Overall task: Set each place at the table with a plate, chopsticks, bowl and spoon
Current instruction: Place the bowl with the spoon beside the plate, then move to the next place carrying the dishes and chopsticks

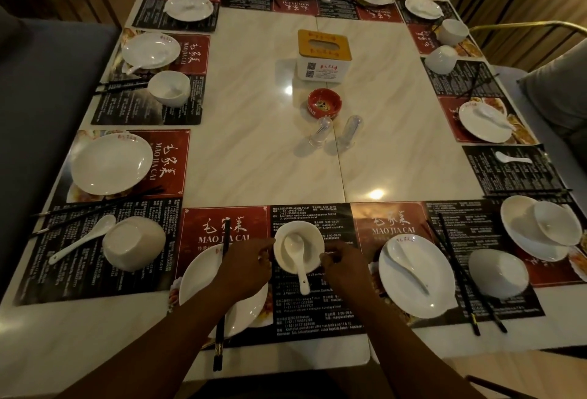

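Bowl (314,239) sits between left grip (247,266) and right grip (344,271), both at its rim; can't tell if grasping. Spoon (297,255) handle overhangs bowl's near rim.

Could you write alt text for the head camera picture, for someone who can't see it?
A left hand and right hand flank a white bowl holding a spoon, beside a plate crossed by chopsticks. Other place settings ring the marble table, a tissue box mid-table.
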Demonstrator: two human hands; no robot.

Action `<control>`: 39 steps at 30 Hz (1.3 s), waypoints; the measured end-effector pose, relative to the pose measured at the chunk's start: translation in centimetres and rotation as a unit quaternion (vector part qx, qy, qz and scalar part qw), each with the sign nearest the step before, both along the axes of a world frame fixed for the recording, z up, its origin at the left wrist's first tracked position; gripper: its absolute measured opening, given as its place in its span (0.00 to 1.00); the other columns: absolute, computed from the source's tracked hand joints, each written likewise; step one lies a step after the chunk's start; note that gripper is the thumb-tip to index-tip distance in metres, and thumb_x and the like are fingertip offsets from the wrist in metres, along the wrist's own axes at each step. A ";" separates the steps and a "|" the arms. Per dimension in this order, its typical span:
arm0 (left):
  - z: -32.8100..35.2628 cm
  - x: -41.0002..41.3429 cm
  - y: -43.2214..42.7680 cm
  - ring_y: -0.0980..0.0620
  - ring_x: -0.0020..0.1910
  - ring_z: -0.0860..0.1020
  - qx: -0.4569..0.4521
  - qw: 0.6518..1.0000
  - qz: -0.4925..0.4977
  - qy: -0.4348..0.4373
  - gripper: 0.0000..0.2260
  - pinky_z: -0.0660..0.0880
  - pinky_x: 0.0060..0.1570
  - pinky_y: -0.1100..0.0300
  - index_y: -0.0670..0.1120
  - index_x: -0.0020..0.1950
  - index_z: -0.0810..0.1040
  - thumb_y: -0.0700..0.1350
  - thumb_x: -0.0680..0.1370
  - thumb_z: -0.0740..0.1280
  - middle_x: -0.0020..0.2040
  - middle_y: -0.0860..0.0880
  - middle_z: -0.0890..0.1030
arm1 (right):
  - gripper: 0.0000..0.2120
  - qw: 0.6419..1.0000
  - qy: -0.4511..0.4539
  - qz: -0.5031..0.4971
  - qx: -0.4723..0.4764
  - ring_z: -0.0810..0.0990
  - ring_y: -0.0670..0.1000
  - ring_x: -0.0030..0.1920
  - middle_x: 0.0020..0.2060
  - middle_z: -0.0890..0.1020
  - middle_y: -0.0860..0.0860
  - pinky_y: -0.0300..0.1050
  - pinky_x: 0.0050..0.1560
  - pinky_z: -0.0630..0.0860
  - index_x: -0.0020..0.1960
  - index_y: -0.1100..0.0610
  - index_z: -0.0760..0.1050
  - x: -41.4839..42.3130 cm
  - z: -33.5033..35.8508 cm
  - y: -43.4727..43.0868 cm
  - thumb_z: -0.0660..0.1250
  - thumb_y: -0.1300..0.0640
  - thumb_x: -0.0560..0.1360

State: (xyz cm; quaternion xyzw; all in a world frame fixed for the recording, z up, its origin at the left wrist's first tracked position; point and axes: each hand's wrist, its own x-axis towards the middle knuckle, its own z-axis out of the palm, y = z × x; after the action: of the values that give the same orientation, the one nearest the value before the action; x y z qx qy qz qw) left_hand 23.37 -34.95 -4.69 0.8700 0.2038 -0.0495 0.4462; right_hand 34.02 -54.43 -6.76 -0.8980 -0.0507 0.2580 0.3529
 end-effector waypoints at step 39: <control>-0.8 15.3 -20.5 0.51 0.49 0.79 0.099 0.991 0.090 0.004 0.11 0.75 0.49 0.59 0.45 0.59 0.82 0.40 0.77 0.68 0.54 0.46 0.82 | 0.06 0.975 -0.089 0.176 -0.106 0.80 0.46 0.41 0.44 0.84 0.47 0.38 0.44 0.71 0.51 0.53 0.82 19.6 3.0 -23.3 0.67 0.55 0.78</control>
State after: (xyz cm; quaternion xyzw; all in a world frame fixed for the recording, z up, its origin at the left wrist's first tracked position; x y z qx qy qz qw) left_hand 38.63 -55.45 -5.51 0.8877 0.2867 0.0081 0.3601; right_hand 53.65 -77.74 -3.73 -0.9267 -0.2115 0.2388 0.1985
